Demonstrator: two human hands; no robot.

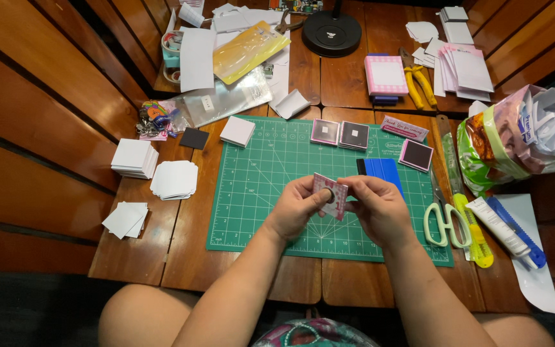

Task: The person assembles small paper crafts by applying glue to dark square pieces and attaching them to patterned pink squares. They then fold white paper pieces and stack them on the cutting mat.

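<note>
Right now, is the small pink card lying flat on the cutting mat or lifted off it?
Lifted. The pink card is pinched between the left hand and right hand, tilted above the green cutting mat.

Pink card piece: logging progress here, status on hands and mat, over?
Left hand and right hand both pinch small pink card piece. Held above green cutting mat. Blue scraper just behind; nothing blocking.

Cutting mat: green, white grid lines. Small card: pink-and-white checked pattern. Scissors: pale green handles. Pliers: yellow handles. Squeegee: blue. Lamp base: black.
</note>
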